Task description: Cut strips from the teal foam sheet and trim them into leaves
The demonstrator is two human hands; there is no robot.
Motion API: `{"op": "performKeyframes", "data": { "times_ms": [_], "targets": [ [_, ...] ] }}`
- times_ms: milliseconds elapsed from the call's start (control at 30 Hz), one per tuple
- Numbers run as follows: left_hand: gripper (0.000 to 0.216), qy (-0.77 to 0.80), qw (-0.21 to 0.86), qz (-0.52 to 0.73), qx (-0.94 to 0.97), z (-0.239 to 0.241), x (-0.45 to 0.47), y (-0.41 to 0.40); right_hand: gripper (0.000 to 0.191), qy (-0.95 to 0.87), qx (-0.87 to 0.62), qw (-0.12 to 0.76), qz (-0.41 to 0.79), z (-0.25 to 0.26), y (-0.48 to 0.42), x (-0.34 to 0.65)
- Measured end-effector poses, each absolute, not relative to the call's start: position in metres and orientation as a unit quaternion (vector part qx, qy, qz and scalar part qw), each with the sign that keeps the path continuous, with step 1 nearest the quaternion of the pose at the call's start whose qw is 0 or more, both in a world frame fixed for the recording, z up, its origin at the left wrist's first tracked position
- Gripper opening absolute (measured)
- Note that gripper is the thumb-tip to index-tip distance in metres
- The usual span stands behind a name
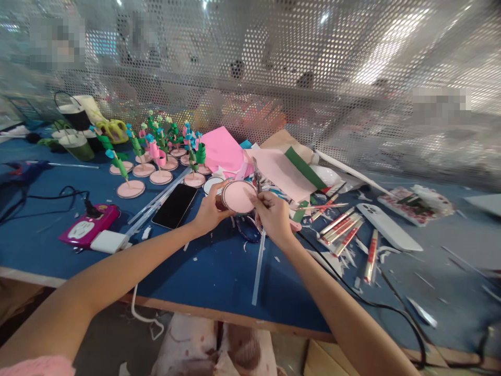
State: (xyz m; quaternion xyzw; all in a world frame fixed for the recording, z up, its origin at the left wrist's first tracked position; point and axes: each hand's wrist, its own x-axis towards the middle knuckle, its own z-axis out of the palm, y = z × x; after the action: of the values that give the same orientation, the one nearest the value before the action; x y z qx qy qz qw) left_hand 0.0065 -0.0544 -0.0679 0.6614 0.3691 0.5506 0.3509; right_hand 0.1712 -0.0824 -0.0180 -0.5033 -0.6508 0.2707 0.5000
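A round pink-topped disc (238, 196) with a thin raised rim is held up above the middle of the blue table. Around its left edge my left hand (211, 211) is closed, thumb below. The fingers of my right hand (274, 213) are pinched together at the disc's right edge. Scissor blades (257, 177) point up just behind that hand. A pink handle (295, 225) shows at its other side; whether the hand also grips it I cannot tell. Below hangs or lies a clear glue stick (258, 271).
Several paper flowers on pink discs (130, 189) stand at the left back. A black phone (175, 206), a magenta power strip (89, 225) and clear sticks lie left. Coloured paper (284, 169), red-and-white packets (344, 230), a white phone (387, 225) and cables lie right. A perforated metal screen (274, 94) rises behind.
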Motion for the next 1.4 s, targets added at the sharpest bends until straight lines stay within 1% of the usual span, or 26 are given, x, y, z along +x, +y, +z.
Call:
{"op": "performKeyframes", "data": {
  "times_ms": [267, 467, 667, 1067, 1167, 1233, 1300, 1400],
  "targets": [
    [0.077, 0.371, 0.363, 0.545, 0.659, -0.066, 0.007, -0.057, 0.040, -0.674, -0.521, 0.475, 0.220, -0.023, -0.076, 0.171],
    [0.077, 0.372, 0.357, 0.534, 0.670, -0.062, 0.007, -0.060, 0.037, -0.700, -0.537, 0.450, 0.140, -0.023, -0.076, 0.172],
    [0.080, 0.369, 0.360, 0.531, 0.673, -0.063, 0.007, -0.058, 0.043, -0.708, -0.547, 0.440, 0.080, -0.024, -0.074, 0.172],
    [0.080, 0.375, 0.378, 0.528, 0.662, -0.062, 0.007, -0.060, 0.048, -0.694, -0.585, 0.418, 0.044, -0.028, -0.073, 0.172],
    [0.084, 0.370, 0.386, 0.531, 0.657, -0.064, 0.007, -0.059, 0.043, -0.664, -0.597, 0.449, 0.024, -0.028, -0.073, 0.174],
    [0.086, 0.355, 0.396, 0.539, 0.654, -0.065, 0.007, -0.060, 0.041, -0.649, -0.578, 0.493, 0.042, -0.028, -0.072, 0.175],
    [0.086, 0.337, 0.403, 0.545, 0.653, -0.065, 0.008, -0.062, 0.043, -0.641, -0.550, 0.523, 0.116, -0.030, -0.069, 0.176],
    [0.085, 0.328, 0.408, 0.542, 0.657, -0.061, 0.007, -0.065, 0.039, -0.623, -0.526, 0.529, 0.235, -0.033, -0.067, 0.175]
  ]
}}
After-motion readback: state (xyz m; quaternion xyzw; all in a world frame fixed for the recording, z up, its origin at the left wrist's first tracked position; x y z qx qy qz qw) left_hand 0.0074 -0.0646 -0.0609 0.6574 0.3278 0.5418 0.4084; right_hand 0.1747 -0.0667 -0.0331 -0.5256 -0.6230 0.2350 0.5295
